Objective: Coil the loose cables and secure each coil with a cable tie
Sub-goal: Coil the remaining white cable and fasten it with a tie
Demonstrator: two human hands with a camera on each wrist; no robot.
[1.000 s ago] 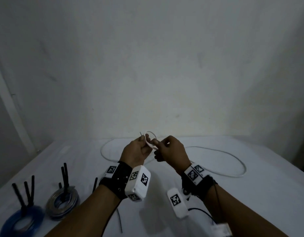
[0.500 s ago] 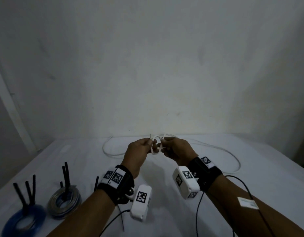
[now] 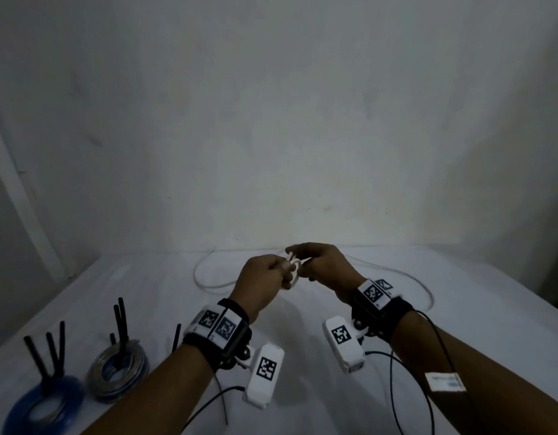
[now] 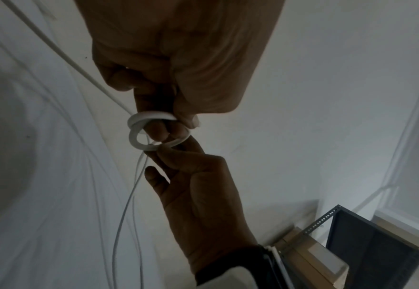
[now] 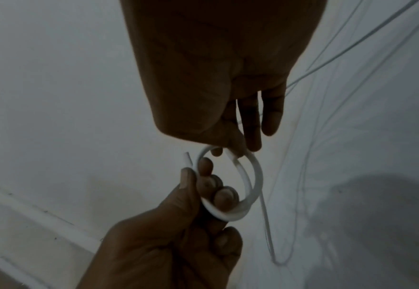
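Note:
A white cable is wound into a small coil [image 3: 292, 269] held in the air between both hands, above the far part of the white table [image 3: 459, 309]. My left hand [image 3: 282, 269] pinches the coil [image 4: 139, 140] between thumb and fingers, with fingertips through the loops. The short free end [image 5: 187, 160] sticks up past the left thumb. My right hand [image 3: 304, 262] pinches the top of a loop [image 5: 253, 170] with thumb and fingertips. The rest of the cable [image 3: 406, 277] trails down and lies in wide loose curves on the table.
At the front left lie a blue coil [image 3: 42, 403] and a grey coil [image 3: 119, 372], each with black cable ties standing up from it. One black tie [image 3: 176, 337] lies beside my left wrist. A wall stands close behind the table. A metal shelf [image 4: 376, 246] is off to the side.
Both hands have moved a little farther from me and stayed together. The right wrist has turned over, and the cable has been wound into a smaller, tighter coil between the fingers.

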